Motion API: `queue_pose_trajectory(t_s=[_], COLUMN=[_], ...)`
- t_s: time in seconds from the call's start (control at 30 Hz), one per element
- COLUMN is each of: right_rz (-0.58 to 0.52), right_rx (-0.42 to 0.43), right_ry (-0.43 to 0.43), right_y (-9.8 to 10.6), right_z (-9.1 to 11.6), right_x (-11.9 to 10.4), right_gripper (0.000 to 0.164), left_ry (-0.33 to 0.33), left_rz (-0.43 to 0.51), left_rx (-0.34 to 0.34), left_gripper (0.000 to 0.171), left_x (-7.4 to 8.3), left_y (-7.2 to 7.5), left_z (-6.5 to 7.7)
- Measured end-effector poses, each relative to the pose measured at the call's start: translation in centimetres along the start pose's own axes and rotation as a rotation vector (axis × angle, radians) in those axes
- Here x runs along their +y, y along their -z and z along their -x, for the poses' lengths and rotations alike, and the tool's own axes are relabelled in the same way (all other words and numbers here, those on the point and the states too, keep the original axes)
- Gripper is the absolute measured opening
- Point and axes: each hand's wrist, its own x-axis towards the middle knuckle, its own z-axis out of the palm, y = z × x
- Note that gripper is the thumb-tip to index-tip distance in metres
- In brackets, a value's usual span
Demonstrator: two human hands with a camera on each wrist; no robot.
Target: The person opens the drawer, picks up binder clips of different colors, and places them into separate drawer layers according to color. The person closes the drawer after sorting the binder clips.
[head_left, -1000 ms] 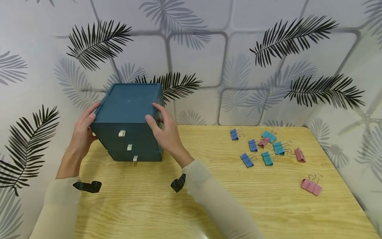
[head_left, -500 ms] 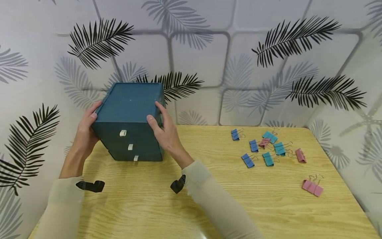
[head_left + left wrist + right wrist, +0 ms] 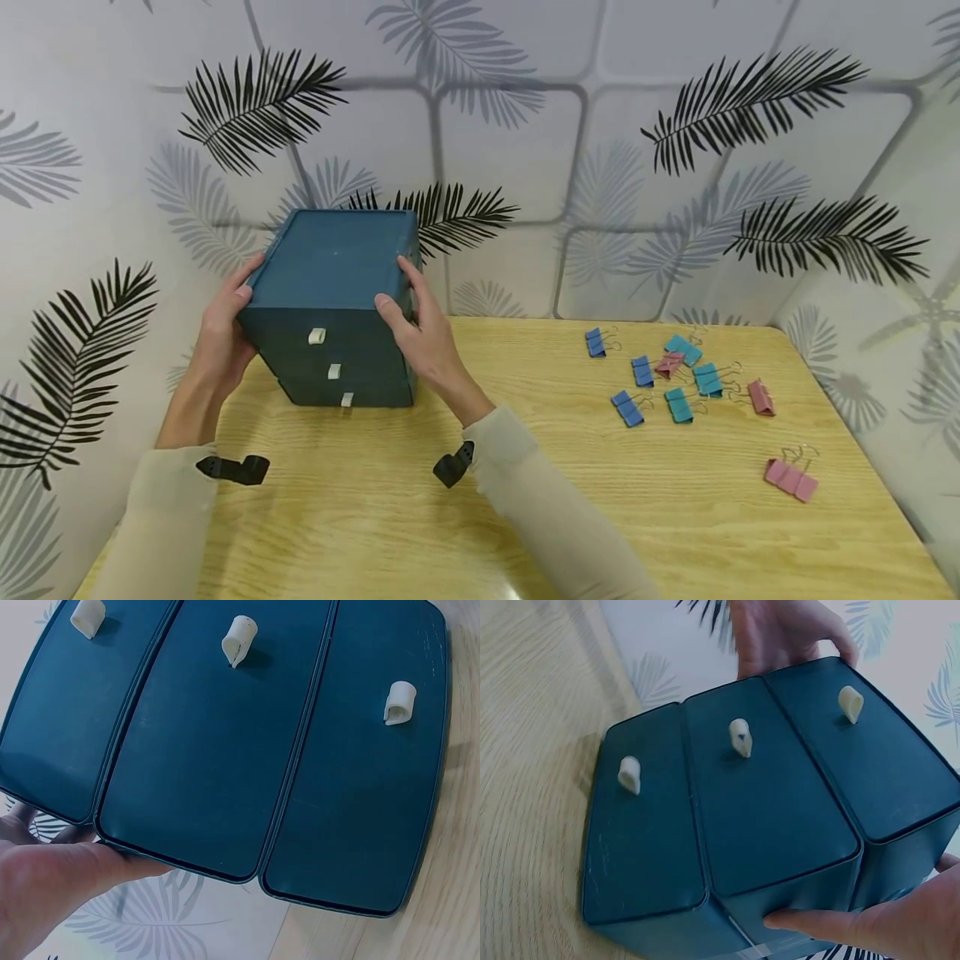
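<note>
A dark teal mini drawer cabinet stands at the left back of the table, three drawers stacked on its front. Each drawer has a small white loop pull. My left hand holds the cabinet's left side, thumb near the top front corner. On the opposite side my right hand holds it, index finger along the upper edge. In the right wrist view the right thumb lies against the side wall, and the left hand shows beyond the cabinet. Some right fingers are hidden behind it.
Several binder clips lie loose at the right back of the wooden table: blue clips, teal clips and pink ones, with one pink clip nearer the front. A leaf-patterned wall covering rises behind the table.
The whole head view has shifted slightly, with everything a little further right. Both hands stay at the cabinet's sides; the left fingers have settled closer against it. The binder clips lie as before.
</note>
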Motion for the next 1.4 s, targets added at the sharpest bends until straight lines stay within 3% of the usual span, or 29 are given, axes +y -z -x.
queue_pose_trajectory(t_s=[0.53,0.73,1.13,1.4], right_rz=[-0.066,-0.084,-0.054,-0.105], right_rx=[-0.06,-0.05,-0.046,-0.041], right_ry=[-0.031,0.008,0.004,-0.08], right_y=[2.4,4.2,7.9,10.7], right_z=[0.9,1.3,3.1,4.6], right_x=[-0.8,-0.9,-0.7,-0.4], right_gripper=[0.066,0.065,0.063,0.062], left_ry=[-0.035,-0.044,-0.06,-0.05], left_rz=[0.106,0.104,0.07,0.047], left_rx=[0.0,0.002,-0.005,-0.014], left_gripper=[0.055,0.054,0.053,0.053], left_x=[-0.3,-0.1,-0.4,-1.2], left_y=[-2.3,-4.1,-8.1,-11.1], left_z=[0.5,0.5,0.8,0.5])
